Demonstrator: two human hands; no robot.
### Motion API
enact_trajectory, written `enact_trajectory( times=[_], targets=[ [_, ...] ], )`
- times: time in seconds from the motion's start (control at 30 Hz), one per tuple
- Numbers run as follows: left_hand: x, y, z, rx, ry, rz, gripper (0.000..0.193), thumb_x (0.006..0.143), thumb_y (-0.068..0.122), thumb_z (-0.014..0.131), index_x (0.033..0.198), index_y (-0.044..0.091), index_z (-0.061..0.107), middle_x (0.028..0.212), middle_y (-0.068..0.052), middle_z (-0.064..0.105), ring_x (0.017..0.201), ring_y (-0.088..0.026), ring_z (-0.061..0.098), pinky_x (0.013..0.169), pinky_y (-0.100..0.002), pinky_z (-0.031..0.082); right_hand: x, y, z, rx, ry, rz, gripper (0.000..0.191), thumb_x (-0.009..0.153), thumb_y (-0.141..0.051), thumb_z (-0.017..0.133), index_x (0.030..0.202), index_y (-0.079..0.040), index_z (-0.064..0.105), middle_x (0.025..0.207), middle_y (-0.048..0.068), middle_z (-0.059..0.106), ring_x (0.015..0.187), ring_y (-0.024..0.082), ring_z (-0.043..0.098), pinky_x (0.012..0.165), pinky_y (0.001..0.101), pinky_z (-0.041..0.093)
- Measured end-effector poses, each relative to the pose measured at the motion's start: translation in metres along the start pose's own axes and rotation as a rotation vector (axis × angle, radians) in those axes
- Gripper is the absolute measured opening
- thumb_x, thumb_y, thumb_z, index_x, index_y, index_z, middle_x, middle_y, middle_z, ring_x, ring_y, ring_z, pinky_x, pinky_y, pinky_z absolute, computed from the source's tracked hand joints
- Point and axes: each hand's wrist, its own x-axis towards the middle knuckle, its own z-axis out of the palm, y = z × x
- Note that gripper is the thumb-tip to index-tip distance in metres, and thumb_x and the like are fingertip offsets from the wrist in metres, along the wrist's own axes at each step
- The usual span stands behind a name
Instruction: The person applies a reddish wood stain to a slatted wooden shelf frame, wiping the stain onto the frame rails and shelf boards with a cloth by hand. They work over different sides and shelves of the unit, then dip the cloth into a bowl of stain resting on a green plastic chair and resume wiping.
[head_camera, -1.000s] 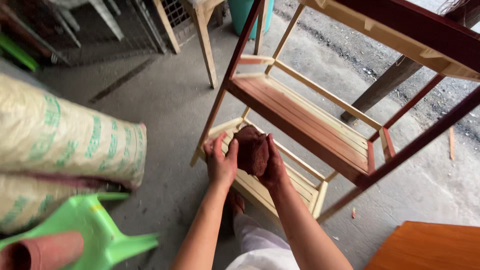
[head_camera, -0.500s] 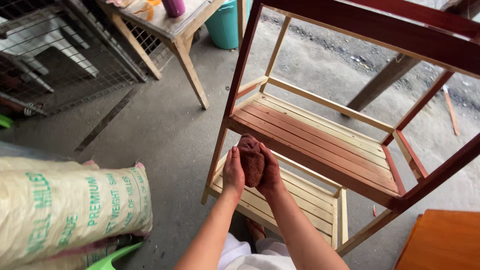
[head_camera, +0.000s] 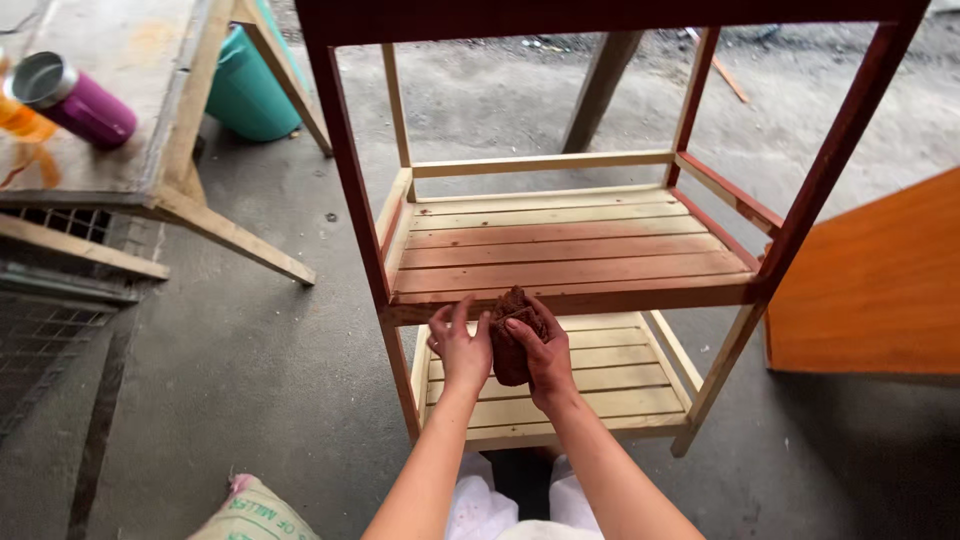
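Down at the front rail of the wooden shelf rack (head_camera: 560, 250), the left hand (head_camera: 462, 350) cupped the reddish-brown cloth wad (head_camera: 514, 335) with fingers spread. Beside it, the right hand (head_camera: 545, 350) curled shut around the wad, forearms angled together.

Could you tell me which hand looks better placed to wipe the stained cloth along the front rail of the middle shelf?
Probably the right hand: it wraps the cloth just below the rail; the left hand only touches its side.
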Motion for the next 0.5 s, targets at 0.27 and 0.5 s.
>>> enact_trajectory(
  times=[0.27,0.5],
  targets=[
    [-0.006,-0.039,-0.031,-0.012,0.098,0.143,0.037,0.085,0.012,0.070,0.122,0.017,0.071,0.134,-0.014,0.048,0.129,-0.035,0.040,0.113,-0.050,0.025,0.014,0.061,-0.005,-0.684,0.377,-0.538,0.052,0.078,-0.021,0.086,0.126,-0.010,0.069,0.118,0.009,0.061,0.108,0.024,0.061,0.092,0.0386,0.052],
    [0.001,-0.011,-0.006,-0.117,0.182,0.378,0.030,0.087,0.002,0.063,0.111,0.016,0.073,0.129,-0.012,0.053,0.128,-0.032,0.044,0.112,-0.046,0.034,0.037,0.078,-0.021,-1.315,0.179,-0.993,0.052,0.076,-0.028,0.087,0.124,-0.021,0.068,0.122,0.007,0.059,0.117,0.032,0.052,0.103,0.0506,0.045]
  ],
)
